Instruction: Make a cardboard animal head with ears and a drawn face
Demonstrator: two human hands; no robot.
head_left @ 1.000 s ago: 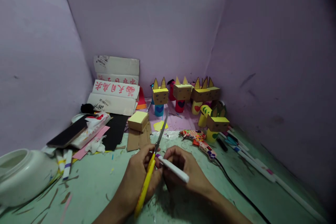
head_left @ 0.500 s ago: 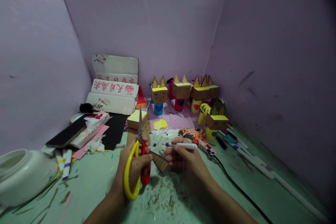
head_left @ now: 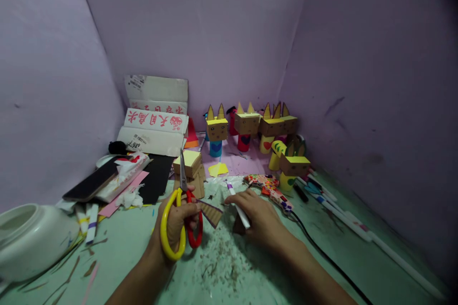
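Note:
My left hand (head_left: pixel 175 221) is closed around scissors (head_left: pixel 183 178) with one yellow and one red handle, blades pointing up and away. Between its thumb and fingers it also pinches a small corrugated cardboard piece (head_left: pixel 212 213) with dark edges. To the right, my right hand (head_left: pixel 255 214) grips a white marker (head_left: pixel 239 207) with a purple end, tilted up to the left. A dark brown patch shows under that hand; I cannot tell what it is. Past the scissors stands a small cardboard box (head_left: pixel 188 163), with cut cardboard (head_left: pixel 197 185) beside it.
Box-headed cardboard figures (head_left: pixel 246 126) with pointed ears stand at the back. A patterned glue gun (head_left: pixel 270 190) trails a black cord on the right, near several markers (head_left: pixel 343 214). At left are a white pot (head_left: pixel 36 238), a phone (head_left: pixel 91 178) and folded cardboard (head_left: pixel 153 128). Scraps litter the table.
My right hand has moved away from the cardboard piece and turned palm down, tilting the marker. My left hand has shifted slightly left with the scissors and cardboard piece.

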